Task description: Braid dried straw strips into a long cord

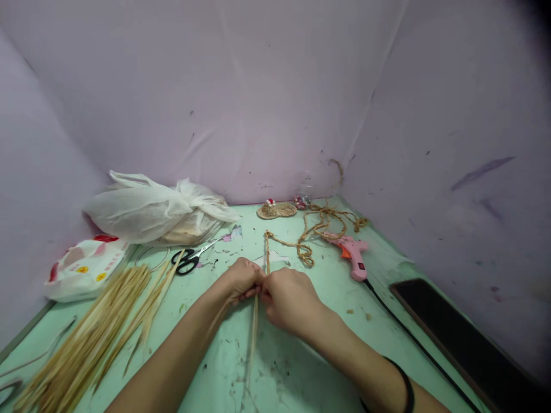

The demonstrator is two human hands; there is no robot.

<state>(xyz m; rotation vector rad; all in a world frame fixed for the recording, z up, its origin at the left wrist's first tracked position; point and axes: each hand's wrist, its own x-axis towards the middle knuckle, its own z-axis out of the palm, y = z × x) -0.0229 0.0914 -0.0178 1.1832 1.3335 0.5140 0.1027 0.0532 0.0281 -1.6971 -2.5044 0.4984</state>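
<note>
My left hand [244, 281] and my right hand [289, 298] meet at the middle of the table, fingers closed on a thin braided straw cord [267, 252]. Its finished stretch runs away from me beyond the fingers, and loose straw strands [253, 338] trail from under the hands toward me. From the cord's far end, more braided cord [305, 252] loops off to the right in a loose tangle. The fingertips overlap, so the exact grip is partly hidden. A small woven straw slipper [276, 211] with red and white beads lies beyond the hands.
Left are a bundle of straw strips [90, 338], black-handled scissors [189, 261], a white plastic bag [155, 212] and a white packet [88, 269]. Right are a pink glue gun [355, 255] with its black cable [413, 338] and a dark flat slab [460, 338]. Walls enclose the table.
</note>
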